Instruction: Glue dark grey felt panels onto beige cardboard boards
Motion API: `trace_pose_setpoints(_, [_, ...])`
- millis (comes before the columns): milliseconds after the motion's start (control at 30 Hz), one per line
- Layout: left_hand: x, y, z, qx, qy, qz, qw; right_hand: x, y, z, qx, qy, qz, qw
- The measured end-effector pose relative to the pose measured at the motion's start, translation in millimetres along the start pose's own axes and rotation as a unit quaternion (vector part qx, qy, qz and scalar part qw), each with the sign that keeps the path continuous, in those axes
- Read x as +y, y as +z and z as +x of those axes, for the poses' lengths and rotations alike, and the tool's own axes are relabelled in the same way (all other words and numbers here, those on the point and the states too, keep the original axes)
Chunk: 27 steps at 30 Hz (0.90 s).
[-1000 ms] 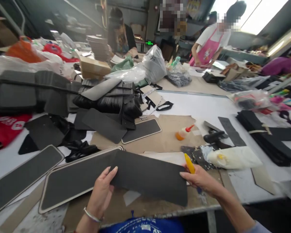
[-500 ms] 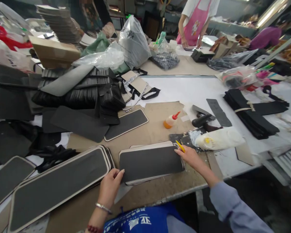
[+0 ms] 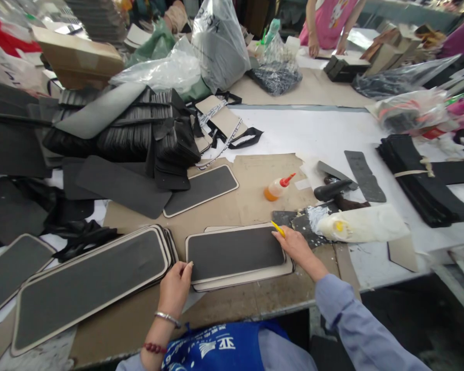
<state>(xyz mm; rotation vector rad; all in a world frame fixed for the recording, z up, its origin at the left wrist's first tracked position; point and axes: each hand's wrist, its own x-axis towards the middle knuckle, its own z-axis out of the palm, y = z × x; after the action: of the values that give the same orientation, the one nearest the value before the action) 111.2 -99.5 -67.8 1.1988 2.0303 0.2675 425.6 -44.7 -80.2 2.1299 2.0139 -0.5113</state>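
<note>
A dark grey rounded panel with a pale border (image 3: 235, 252) lies on top of similar boards in front of me. My left hand (image 3: 178, 286) pinches its left edge between thumb and fingers. At the panel's right end is my right hand (image 3: 297, 250), its fingers closed around a thin yellow tool (image 3: 277, 229); its kind I cannot make out. The lower board (image 3: 243, 280) shows its pale face along the near and right sides. Left of my left hand rests a stack of longer dark panels with pale rims (image 3: 93, 283).
Beyond the panel stand a small glue bottle with a red tip (image 3: 276, 188), a black-handled tool (image 3: 332, 190) and a pale, smeared bag (image 3: 363, 224). Piled dark pieces (image 3: 119, 123) fill the back left. Across the table, a person in a pink apron (image 3: 328, 23) has both hands low.
The top panel has shifted slightly left and away from me against the board beneath, and its pale border now shows all round. My view has tilted down a little.
</note>
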Motion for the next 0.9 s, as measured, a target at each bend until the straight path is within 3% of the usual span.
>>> trace_pose_setpoints(467, [-3.8,3.6,2.2,-0.010,-0.022,0.019,1.000,2.1,4.2,10.0,-0.035,0.023,-0.035,0.998])
trace_pose_setpoints(900, [-9.1,11.0,6.1,0.034,0.001,0.017,0.999,7.5,14.2,17.6,-0.033,0.010,-0.083,0.996])
